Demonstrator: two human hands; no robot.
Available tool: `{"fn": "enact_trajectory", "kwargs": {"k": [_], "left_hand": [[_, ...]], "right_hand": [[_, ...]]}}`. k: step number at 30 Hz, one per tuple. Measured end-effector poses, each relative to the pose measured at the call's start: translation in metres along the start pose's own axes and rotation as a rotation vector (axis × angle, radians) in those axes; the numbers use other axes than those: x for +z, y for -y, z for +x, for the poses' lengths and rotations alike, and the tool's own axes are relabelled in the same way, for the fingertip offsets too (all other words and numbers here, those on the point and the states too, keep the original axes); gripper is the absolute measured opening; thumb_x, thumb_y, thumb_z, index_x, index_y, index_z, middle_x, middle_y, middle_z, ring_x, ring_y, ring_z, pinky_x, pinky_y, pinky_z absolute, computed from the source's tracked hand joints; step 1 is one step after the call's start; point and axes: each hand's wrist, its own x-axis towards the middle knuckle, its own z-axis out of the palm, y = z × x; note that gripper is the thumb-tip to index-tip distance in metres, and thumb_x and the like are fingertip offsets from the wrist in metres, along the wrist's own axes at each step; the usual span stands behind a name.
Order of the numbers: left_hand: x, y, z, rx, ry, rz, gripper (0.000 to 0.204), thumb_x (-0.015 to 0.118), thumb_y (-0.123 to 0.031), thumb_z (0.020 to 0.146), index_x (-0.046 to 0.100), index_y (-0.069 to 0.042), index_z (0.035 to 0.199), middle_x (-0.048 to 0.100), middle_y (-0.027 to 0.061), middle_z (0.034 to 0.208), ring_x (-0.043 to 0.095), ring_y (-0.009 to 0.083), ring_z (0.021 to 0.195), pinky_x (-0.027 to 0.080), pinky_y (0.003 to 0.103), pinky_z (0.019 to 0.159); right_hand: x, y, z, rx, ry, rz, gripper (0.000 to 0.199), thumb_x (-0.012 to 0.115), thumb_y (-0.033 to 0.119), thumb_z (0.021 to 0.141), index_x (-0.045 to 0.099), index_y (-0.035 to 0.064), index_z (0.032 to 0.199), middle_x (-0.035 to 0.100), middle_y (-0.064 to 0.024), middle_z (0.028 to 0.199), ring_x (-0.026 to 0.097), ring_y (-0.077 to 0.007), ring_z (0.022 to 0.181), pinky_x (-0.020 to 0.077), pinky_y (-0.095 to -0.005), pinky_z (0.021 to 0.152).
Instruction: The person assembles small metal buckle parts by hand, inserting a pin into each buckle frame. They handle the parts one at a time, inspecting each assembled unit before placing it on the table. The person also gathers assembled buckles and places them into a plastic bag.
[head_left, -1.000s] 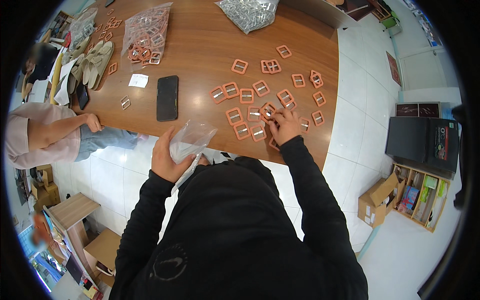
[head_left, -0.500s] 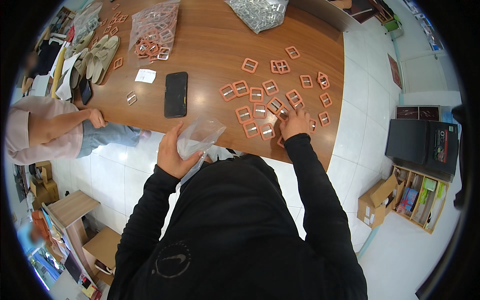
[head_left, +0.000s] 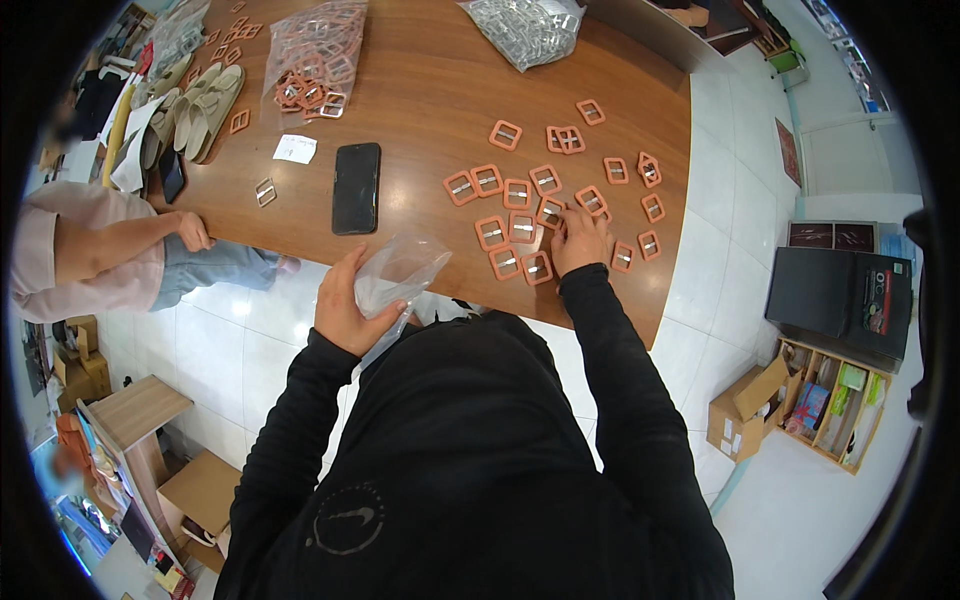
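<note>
My left hand [head_left: 342,308], at the table's near edge, holds a clear plastic bag [head_left: 410,262] between its thumb and fingers. The bag's mouth stands partly spread. My right hand [head_left: 583,243] rests low over the table with its fingers curled down, the fingertips at an orange square buckle [head_left: 550,212] with a silver centre bar. What lies under its palm is hidden. Several like buckles are scattered around it, among them one buckle [head_left: 537,267] left of the wrist, one buckle [head_left: 622,256] to its right and one buckle [head_left: 592,201] just beyond the fingers.
A black phone [head_left: 356,188] and a white paper slip [head_left: 295,149] lie on the brown table [head_left: 420,100]. Farther back are a bag of orange buckles [head_left: 315,60] and a bag of silver pieces [head_left: 525,30]. At left, another person's hand [head_left: 195,232] rests at the edge, near beige sandals [head_left: 210,110].
My right hand has shifted slightly left, and a buckle seen at its fingertips is now out of sight. My left hand and the plastic bag have stayed in place.
</note>
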Motion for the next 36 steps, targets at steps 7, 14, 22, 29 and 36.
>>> {"fn": "enact_trajectory", "kwargs": {"k": [7, 14, 22, 29, 36], "left_hand": [[-0.001, 0.002, -0.004, -0.032, 0.007, -0.027, 0.084, 0.082, -0.022, 0.068, 0.041, 0.002, 0.137, 0.054, 0.0222, 0.127, 0.053, 0.0364, 0.118, 0.042, 0.04, 0.101], [-0.001, 0.003, -0.002, -0.036, 0.008, -0.004, 0.083, 0.082, -0.022, 0.068, 0.041, 0.002, 0.137, 0.054, 0.0228, 0.128, 0.053, 0.0367, 0.118, 0.042, 0.041, 0.101], [-0.001, 0.0, 0.002, -0.003, -0.01, 0.027, 0.084, 0.082, -0.021, 0.068, 0.041, 0.002, 0.137, 0.054, 0.0226, 0.128, 0.053, 0.0369, 0.118, 0.041, 0.041, 0.101], [-0.001, 0.002, -0.004, -0.047, -0.032, 0.015, 0.085, 0.082, -0.023, 0.068, 0.04, 0.002, 0.137, 0.053, 0.0222, 0.129, 0.053, 0.0364, 0.118, 0.041, 0.041, 0.101], [0.0, 0.003, -0.008, -0.024, -0.083, 0.039, 0.085, 0.082, -0.028, 0.066, 0.042, 0.002, 0.135, 0.056, 0.0208, 0.12, 0.055, 0.0367, 0.109, 0.044, 0.042, 0.094]], "right_hand": [[-0.018, -0.009, 0.001, 0.071, 0.098, -0.092, 0.046, 0.073, 0.02, 0.075, 0.059, 0.0163, 0.119, 0.055, -0.0037, 0.128, 0.045, -0.0306, 0.118, 0.0375, -0.0481, 0.095], [-0.017, -0.03, 0.003, -0.067, 0.092, 0.014, 0.051, 0.078, 0.026, 0.073, 0.059, 0.0158, 0.119, 0.058, -0.0056, 0.122, 0.045, -0.0308, 0.117, 0.0344, -0.0487, 0.097], [-0.013, 0.001, 0.024, -0.142, 0.152, 0.114, 0.062, 0.079, 0.025, 0.073, 0.052, 0.0153, 0.127, 0.055, -0.007, 0.128, 0.046, -0.0298, 0.12, 0.0336, -0.0485, 0.098], [-0.01, -0.011, 0.024, -0.194, 0.134, 0.125, 0.061, 0.079, 0.017, 0.071, 0.053, 0.0127, 0.126, 0.056, -0.0099, 0.124, 0.048, -0.0325, 0.114, 0.0369, -0.0456, 0.097], [-0.006, 0.003, 0.055, -0.363, 0.101, 0.224, 0.056, 0.076, 0.018, 0.071, 0.055, 0.0113, 0.123, 0.057, -0.0108, 0.122, 0.049, -0.0325, 0.112, 0.0375, -0.0445, 0.094]]}}
